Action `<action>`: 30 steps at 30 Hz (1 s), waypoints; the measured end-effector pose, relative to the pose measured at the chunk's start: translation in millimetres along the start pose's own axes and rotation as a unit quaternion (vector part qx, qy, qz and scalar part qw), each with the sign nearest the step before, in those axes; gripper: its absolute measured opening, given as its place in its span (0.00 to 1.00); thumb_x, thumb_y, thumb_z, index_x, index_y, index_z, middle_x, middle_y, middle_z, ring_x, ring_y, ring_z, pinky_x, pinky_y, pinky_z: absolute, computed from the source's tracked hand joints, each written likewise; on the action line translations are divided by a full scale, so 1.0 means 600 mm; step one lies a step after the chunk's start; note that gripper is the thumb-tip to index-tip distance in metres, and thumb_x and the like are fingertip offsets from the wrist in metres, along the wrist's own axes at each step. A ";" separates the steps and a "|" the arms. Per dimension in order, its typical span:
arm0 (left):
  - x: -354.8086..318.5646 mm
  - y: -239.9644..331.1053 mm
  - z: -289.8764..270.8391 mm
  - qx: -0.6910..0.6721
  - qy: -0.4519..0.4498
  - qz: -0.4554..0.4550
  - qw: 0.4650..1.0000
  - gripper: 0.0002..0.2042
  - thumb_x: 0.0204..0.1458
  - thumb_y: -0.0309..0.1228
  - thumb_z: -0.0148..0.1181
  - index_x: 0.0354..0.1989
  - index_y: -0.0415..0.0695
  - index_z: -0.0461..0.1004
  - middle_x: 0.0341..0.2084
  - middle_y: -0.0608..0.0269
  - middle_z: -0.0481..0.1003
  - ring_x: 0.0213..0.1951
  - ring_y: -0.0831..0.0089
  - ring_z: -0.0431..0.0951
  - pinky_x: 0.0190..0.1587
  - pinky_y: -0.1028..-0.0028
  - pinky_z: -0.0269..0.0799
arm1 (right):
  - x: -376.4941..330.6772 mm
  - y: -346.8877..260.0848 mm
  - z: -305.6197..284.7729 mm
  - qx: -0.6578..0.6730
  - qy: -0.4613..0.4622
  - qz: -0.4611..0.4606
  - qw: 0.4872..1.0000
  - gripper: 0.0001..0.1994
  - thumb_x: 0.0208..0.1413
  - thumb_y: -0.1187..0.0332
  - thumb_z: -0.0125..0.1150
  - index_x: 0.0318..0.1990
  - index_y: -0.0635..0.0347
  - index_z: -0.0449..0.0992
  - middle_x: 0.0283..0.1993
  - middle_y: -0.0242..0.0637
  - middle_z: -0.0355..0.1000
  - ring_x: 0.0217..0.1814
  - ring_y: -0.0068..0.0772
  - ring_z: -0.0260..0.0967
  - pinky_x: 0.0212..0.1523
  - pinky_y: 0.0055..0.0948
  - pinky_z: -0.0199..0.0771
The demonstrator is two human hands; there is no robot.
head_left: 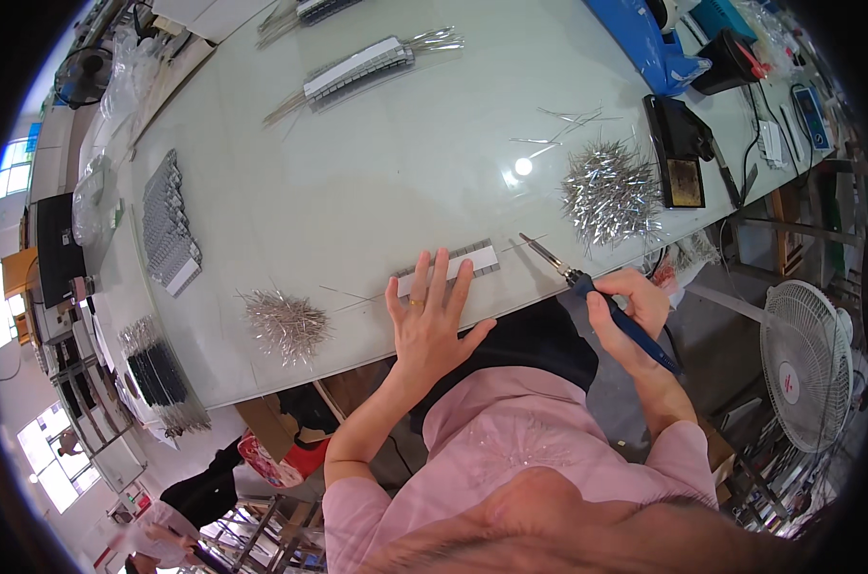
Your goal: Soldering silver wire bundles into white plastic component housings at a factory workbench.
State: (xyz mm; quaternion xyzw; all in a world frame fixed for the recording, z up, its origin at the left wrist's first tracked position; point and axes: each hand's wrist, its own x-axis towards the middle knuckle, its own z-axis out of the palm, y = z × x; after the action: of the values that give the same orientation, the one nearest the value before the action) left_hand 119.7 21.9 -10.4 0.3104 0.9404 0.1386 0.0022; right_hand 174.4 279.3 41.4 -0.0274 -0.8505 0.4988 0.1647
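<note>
My left hand [426, 320] lies flat with fingers spread across a narrow strip [484, 257] of grey segments with a white band along it. Thin wire leads stick out at both ends of the strip, and its middle is hidden under my fingers. In my right hand [633, 306] is a soldering iron [581, 281] with a dark blue handle, its fingers wrapped round the grip. The iron's tip points up-left, close to the wire lead at the strip's right end; whether they touch I cannot tell.
A pile of short wire leads [611, 194] sits at the right, a smaller pile [286, 326] at the left. Beyond the right pile stands a black soldering iron stand [676, 153]. Bundled strips [362, 72] lie at the back, stacked ones [170, 225] at left. A fan [805, 365] stands right.
</note>
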 end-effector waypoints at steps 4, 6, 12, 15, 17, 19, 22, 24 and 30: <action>0.001 0.000 0.000 0.002 0.002 0.001 1.000 0.38 0.45 0.55 0.65 0.65 0.49 0.65 0.68 0.50 0.58 0.70 0.55 0.53 0.67 0.43 0.33 | 0.000 0.005 0.005 -0.007 0.010 -0.048 0.999 0.08 0.46 0.76 0.69 0.32 0.64 0.76 0.28 0.38 0.75 0.25 0.32 0.73 0.28 0.24 0.71; 0.002 0.000 0.000 0.002 0.002 0.002 1.000 0.38 0.46 0.55 0.65 0.65 0.49 0.65 0.68 0.50 0.58 0.70 0.55 0.53 0.67 0.43 0.33 | 0.000 0.002 0.004 -0.019 0.002 -0.038 0.999 0.08 0.45 0.76 0.69 0.32 0.64 0.76 0.28 0.38 0.75 0.25 0.33 0.73 0.28 0.24 0.72; 0.002 0.002 -0.001 -0.001 -0.003 0.004 1.000 0.38 0.46 0.55 0.64 0.65 0.48 0.65 0.68 0.50 0.57 0.70 0.55 0.52 0.67 0.43 0.33 | -0.003 0.003 0.004 -0.022 0.010 -0.036 0.999 0.08 0.45 0.76 0.69 0.32 0.64 0.76 0.28 0.39 0.75 0.26 0.33 0.74 0.28 0.24 0.72; 0.003 0.005 0.000 0.003 -0.003 0.008 1.000 0.38 0.46 0.55 0.64 0.64 0.48 0.65 0.68 0.50 0.57 0.70 0.54 0.52 0.67 0.43 0.32 | -0.005 0.004 0.001 -0.024 0.011 -0.031 0.999 0.08 0.45 0.77 0.69 0.32 0.64 0.76 0.28 0.39 0.75 0.26 0.32 0.74 0.28 0.24 0.72; 0.003 0.007 -0.001 -0.003 -0.001 0.006 1.000 0.37 0.46 0.54 0.65 0.63 0.49 0.67 0.67 0.52 0.59 0.70 0.56 0.54 0.67 0.44 0.33 | -0.006 0.006 -0.001 -0.023 0.015 -0.030 0.999 0.08 0.45 0.77 0.69 0.32 0.64 0.76 0.28 0.39 0.75 0.26 0.31 0.74 0.29 0.24 0.72; -0.004 0.004 0.004 0.011 0.014 0.026 1.000 0.35 0.46 0.53 0.66 0.62 0.50 0.68 0.66 0.54 0.61 0.69 0.58 0.56 0.68 0.45 0.34 | -0.006 0.007 -0.001 -0.019 0.015 -0.031 0.999 0.08 0.45 0.77 0.69 0.32 0.64 0.76 0.28 0.39 0.75 0.26 0.31 0.74 0.29 0.23 0.72; -0.024 -0.004 0.017 0.063 0.052 0.092 0.992 0.27 0.48 0.45 0.66 0.58 0.54 0.73 0.60 0.64 0.70 0.65 0.67 0.65 0.68 0.49 0.39 | -0.005 0.006 -0.001 -0.037 0.029 -0.010 0.999 0.08 0.46 0.78 0.68 0.33 0.65 0.76 0.28 0.40 0.75 0.27 0.32 0.74 0.30 0.24 0.71; -0.025 -0.001 0.024 0.070 0.093 0.154 0.981 0.19 0.51 0.37 0.63 0.54 0.54 0.76 0.56 0.70 0.73 0.61 0.71 0.70 0.67 0.53 0.47 | -0.009 0.008 -0.016 -0.069 0.035 -0.009 0.997 0.08 0.47 0.79 0.67 0.34 0.65 0.75 0.29 0.40 0.74 0.29 0.31 0.73 0.32 0.25 0.71; -0.012 0.012 -0.015 -0.009 0.087 0.192 0.978 0.16 0.50 0.27 0.58 0.49 0.50 0.78 0.50 0.69 0.77 0.53 0.74 0.76 0.64 0.59 0.58 | -0.019 0.042 -0.034 -0.038 0.047 0.006 0.998 0.04 0.55 0.81 0.58 0.37 0.66 0.71 0.35 0.37 0.70 0.32 0.25 0.72 0.36 0.22 0.71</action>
State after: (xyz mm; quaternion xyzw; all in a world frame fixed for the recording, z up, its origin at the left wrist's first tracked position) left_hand 128.7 21.1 -0.5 0.4717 0.8587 0.1714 -0.1037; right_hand 188.8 306.7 26.3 -0.0620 -0.8601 0.4651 0.2002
